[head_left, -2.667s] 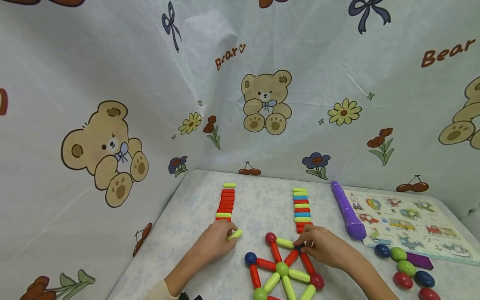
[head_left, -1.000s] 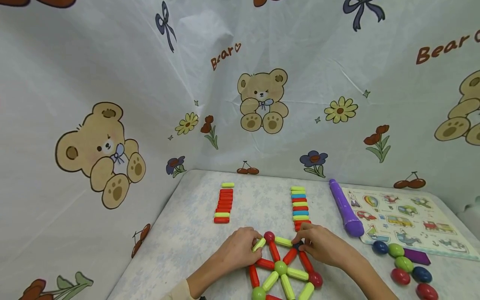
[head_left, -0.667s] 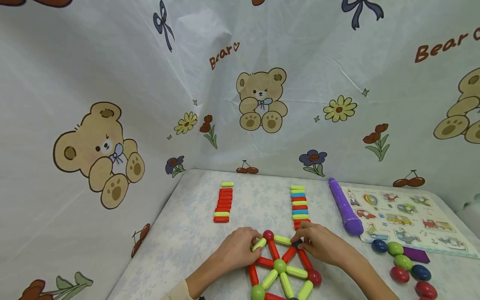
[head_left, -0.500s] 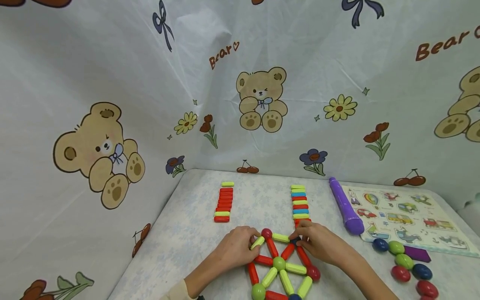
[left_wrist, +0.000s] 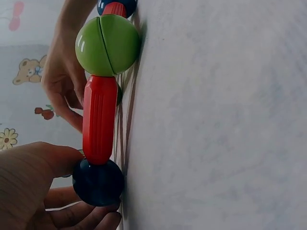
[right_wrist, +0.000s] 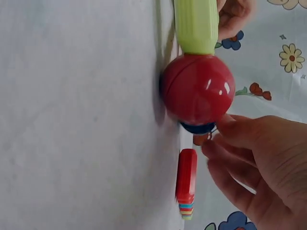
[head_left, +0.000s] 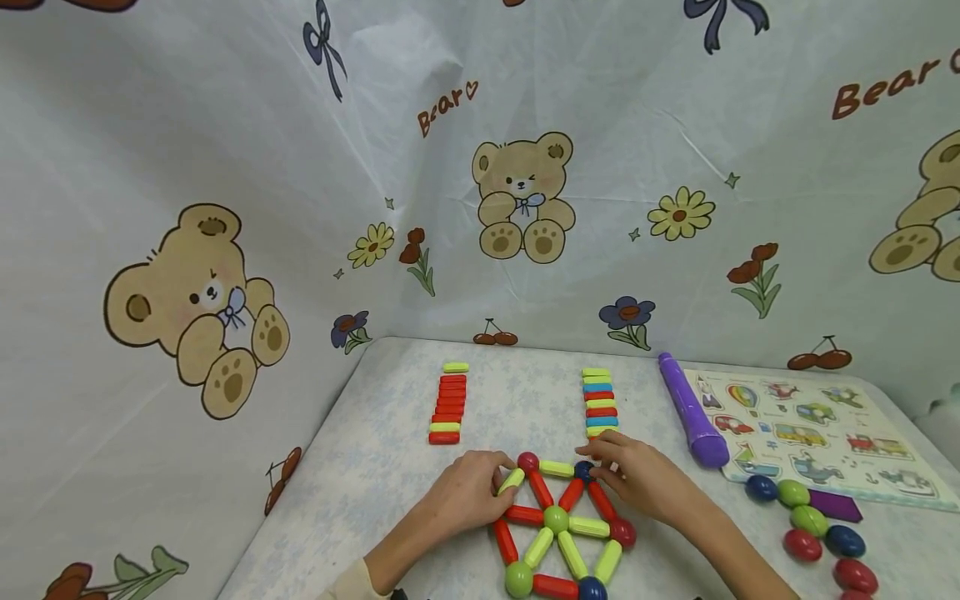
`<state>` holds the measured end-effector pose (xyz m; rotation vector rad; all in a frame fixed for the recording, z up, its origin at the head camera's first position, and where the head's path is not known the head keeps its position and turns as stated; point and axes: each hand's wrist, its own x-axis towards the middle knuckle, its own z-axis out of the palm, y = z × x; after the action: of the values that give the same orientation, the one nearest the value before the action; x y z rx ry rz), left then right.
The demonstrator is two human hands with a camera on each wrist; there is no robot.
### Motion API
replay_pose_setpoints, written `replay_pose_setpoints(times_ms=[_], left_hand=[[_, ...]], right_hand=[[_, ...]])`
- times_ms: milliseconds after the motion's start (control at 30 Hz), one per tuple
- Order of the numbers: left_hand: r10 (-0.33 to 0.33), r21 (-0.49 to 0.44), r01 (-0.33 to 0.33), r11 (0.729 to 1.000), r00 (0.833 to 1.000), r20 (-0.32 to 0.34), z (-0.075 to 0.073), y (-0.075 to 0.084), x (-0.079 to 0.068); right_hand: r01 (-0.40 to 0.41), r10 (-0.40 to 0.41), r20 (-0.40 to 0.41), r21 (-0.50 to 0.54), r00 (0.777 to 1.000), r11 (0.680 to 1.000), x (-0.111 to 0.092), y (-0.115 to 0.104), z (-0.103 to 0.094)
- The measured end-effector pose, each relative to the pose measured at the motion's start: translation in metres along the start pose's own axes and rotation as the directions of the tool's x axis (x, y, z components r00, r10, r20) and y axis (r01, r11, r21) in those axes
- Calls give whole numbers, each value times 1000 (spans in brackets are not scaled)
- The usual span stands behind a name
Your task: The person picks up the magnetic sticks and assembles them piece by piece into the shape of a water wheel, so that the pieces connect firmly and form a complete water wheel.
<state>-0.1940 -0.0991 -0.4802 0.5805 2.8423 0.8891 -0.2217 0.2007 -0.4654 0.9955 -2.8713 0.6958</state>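
A wheel-shaped frame of magnetic rods and balls lies on the table, centred on a green ball. My left hand is at its left corner, pinching a yellow-green rod that reaches a red ball. In the left wrist view, its thumb and fingers are around a dark blue ball; the head view hides that ball under the hand. My right hand hovers beside the dark blue ball at the upper right corner, its fingers loosely bent around nothing. A red rod joins the left corner to the centre.
Behind the frame lie a left row of rods and a right row of rods. A purple toy microphone and a picture board lie at the right. Loose balls sit near a purple block.
My left hand has brought the yellow-green rod from the left to the frame. The frame has shifted slightly left and away from me. My right hand has loosened from the blue ball.
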Motion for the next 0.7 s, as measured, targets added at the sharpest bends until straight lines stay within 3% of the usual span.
replay_pose_setpoints(times_ms=[100, 200, 600, 700], left_hand=[[10, -2, -10, 1000, 1000, 1, 0, -1, -1], [20, -4, -20, 1000, 1000, 3, -1, -1, 0], [-15, 2, 15, 1000, 998, 68, -14, 1, 10], [-5, 9, 4, 1000, 998, 69, -14, 3, 13]], right_hand=[[-65, 58, -83, -79, 995, 995, -2, 5, 1], [-126, 111, -112, -130, 987, 984, -4, 10, 2], [-169, 170, -5, -133, 985, 977, -3, 19, 0], [-176, 175, -18, -152, 984, 973, -4, 16, -2]])
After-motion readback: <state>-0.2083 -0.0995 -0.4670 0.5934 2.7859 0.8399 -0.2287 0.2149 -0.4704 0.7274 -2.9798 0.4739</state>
